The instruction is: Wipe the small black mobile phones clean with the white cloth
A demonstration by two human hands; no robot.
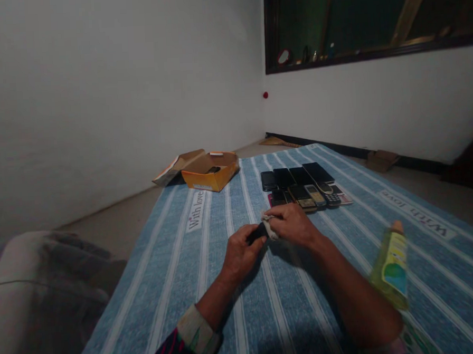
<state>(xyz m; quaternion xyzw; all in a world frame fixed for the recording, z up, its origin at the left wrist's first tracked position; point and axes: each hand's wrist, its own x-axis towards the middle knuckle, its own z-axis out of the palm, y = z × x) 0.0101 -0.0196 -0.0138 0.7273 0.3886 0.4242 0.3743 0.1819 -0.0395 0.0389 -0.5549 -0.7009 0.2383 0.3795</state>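
Note:
My left hand [240, 251] is closed round a small dark phone [257, 232], held just above the blue striped mat [177, 264]. My right hand [292, 224] is closed on a small pale cloth [269, 225] pressed against the phone's end. Both hands meet at the middle of the mat. Just beyond them lie several phones [300, 187] in two rows, dark touch-screen ones behind and keypad ones in front.
An open orange cardboard box [210, 173] with a dark item inside sits at the mat's far left edge. A yellow-green bottle [390, 266] stands near my right forearm. White walls meet at the far corner; a dark window is upper right. A grey cushion lies at left.

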